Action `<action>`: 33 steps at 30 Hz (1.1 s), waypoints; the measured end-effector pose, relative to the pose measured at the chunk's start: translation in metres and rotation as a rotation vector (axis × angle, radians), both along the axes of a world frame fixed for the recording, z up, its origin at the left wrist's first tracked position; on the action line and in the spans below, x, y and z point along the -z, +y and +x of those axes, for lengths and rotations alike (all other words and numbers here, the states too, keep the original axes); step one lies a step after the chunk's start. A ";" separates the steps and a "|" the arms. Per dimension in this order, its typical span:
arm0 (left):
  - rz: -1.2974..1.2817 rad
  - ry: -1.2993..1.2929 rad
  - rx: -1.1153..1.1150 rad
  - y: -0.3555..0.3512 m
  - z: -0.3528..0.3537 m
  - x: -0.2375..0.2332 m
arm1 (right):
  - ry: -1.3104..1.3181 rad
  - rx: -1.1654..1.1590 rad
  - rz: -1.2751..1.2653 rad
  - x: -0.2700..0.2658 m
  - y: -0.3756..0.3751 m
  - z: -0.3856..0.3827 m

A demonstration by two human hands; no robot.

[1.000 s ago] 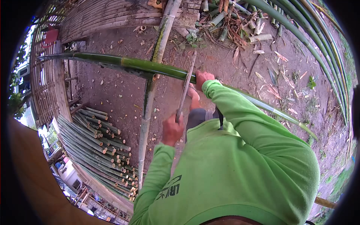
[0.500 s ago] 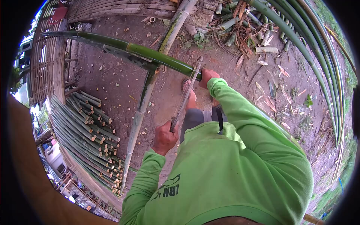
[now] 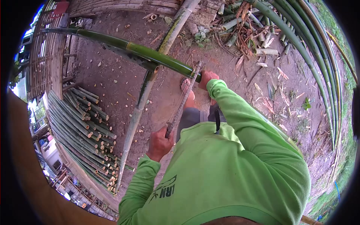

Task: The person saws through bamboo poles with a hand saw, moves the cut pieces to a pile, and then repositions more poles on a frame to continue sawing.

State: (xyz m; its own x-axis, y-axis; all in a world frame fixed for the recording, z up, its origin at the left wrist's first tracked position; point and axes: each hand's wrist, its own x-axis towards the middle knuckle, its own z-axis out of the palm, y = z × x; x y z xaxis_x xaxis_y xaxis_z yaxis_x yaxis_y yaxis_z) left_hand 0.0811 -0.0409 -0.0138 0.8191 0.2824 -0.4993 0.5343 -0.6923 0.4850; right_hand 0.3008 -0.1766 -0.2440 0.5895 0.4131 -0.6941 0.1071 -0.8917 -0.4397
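A person in a bright green long-sleeved shirt is seen from above, standing on bare earth. The left hand (image 3: pixel 159 143) is drawn in close to the body, elbow bent, with the fist clenched round the handle of a long blade (image 3: pixel 183 99). The blade slants up and away from that fist, and its far end lies across a green bamboo pole (image 3: pixel 150 54).

The right arm reaches further forward. The right hand (image 3: pixel 206 78) wraps over the green bamboo pole just beside the point where the blade crosses it, with the fingers closed on the stem. The pole runs from the upper left down to this hand, resting on a paler pole (image 3: pixel 137 112) that crosses beneath it.

Beyond the right hand, the sleeve hides the green pole. It is hard to tell whether the blade's edge is toothed or smooth. A bare foot (image 3: pixel 186 87) shows partly behind the blade.

A stack of cut bamboo (image 3: pixel 88 123) lies to the left, and bent green poles (image 3: pixel 315 63) arc along the right edge.
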 end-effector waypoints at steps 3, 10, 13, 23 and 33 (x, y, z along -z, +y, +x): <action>-0.026 -0.131 0.033 -0.009 0.064 0.058 | -0.099 0.053 -0.045 0.007 0.003 -0.011; 0.024 -0.167 0.039 -0.016 0.068 0.072 | -0.037 -0.081 -0.045 0.001 0.003 -0.005; 0.020 -0.030 -0.004 -0.013 0.016 0.015 | -0.001 -0.047 0.042 0.003 0.002 -0.004; 0.098 -0.240 0.080 -0.012 0.116 0.171 | -0.012 -0.057 0.041 0.002 0.003 -0.003; 0.050 -0.293 0.072 0.000 0.092 0.170 | -0.005 -0.117 -0.025 -0.012 0.013 -0.008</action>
